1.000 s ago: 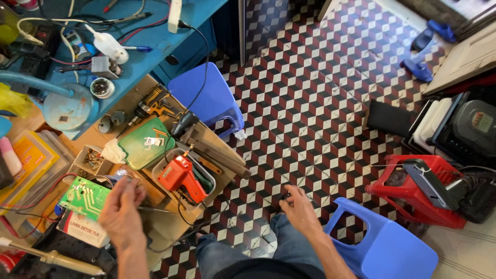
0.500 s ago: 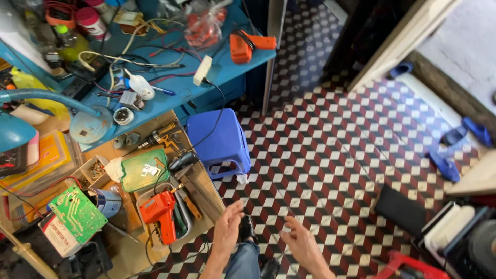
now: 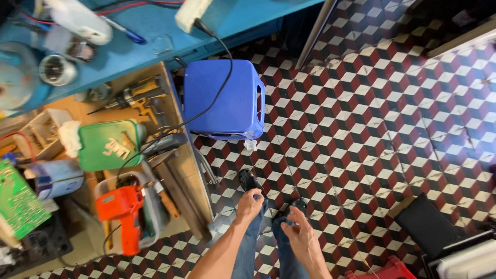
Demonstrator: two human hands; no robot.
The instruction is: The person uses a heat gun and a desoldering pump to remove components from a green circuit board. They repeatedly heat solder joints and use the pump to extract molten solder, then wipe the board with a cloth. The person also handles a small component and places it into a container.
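My left hand [image 3: 249, 205] hangs low in the middle, above my left knee in blue jeans, its fingers curled in with nothing visible in them. My right hand [image 3: 299, 236] is beside it over the right knee, fingers loosely apart and holding nothing. My black shoes [image 3: 248, 181] stand on the patterned tile floor just beyond the hands. A blue plastic stool [image 3: 223, 98] stands a little further ahead, with a black cable [image 3: 226, 77] draped across its top.
A low wooden stand [image 3: 175, 170] on the left holds an orange power drill [image 3: 121, 206], a green tray [image 3: 106, 144], screwdrivers and a green circuit board [image 3: 15, 201]. The blue workbench [image 3: 155, 36] runs along the top. A black box [image 3: 426, 225] lies at the lower right.
The view has dropped and closed in on the blue stool. Both hands have come down toward my knees, and the left fingers have curled in.
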